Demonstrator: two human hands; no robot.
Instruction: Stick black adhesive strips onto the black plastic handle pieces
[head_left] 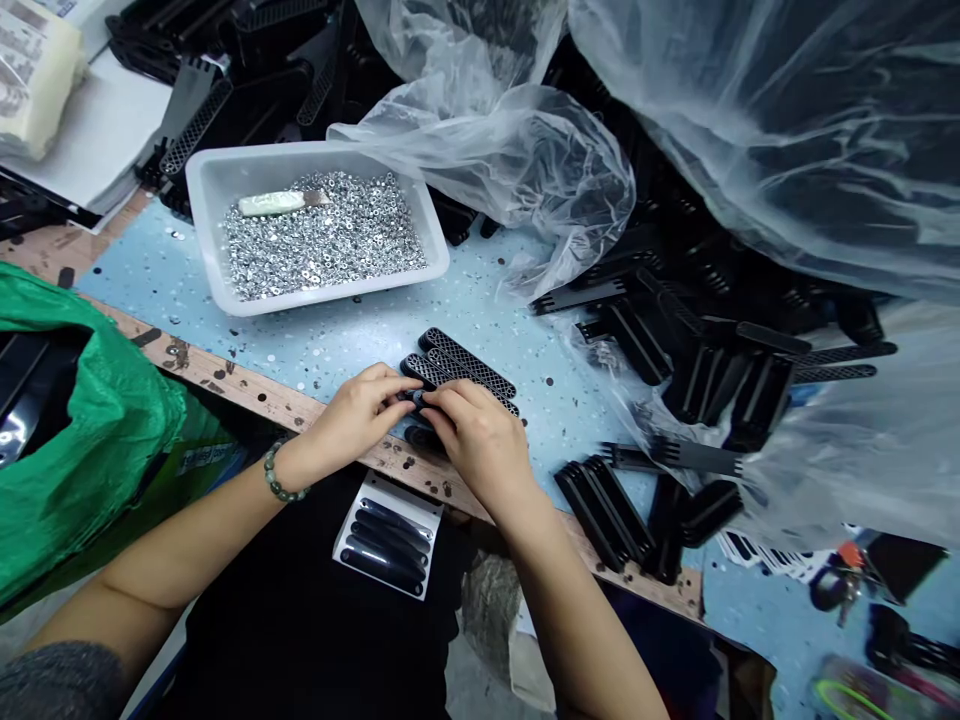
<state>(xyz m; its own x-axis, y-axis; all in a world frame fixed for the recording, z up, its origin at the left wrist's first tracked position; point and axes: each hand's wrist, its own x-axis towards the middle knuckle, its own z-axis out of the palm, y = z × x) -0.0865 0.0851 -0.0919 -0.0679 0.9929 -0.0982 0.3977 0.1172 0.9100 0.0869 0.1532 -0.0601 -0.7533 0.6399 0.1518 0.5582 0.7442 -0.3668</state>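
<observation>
My left hand (366,405) and my right hand (480,432) meet fingertip to fingertip near the table's front edge. Both are closed in a pinch at the left end of a row of black plastic parts. A small dark piece (415,398) shows between the fingers; its shape is mostly covered. Just beyond lie long, round-ended black parts with a lattice face (469,362), side by side. Another black part (424,438) sits close to the edge, partly under my right hand. On my lap rests a white sheet bearing several glossy black strips (386,545).
A white tub (322,298) of small metal nuts, with a pale-handled tool (274,203) on top, stands behind my hands. Black plastic parts (611,510) are heaped at right, beside clear plastic bags (787,130). A green bag (97,430) is at left.
</observation>
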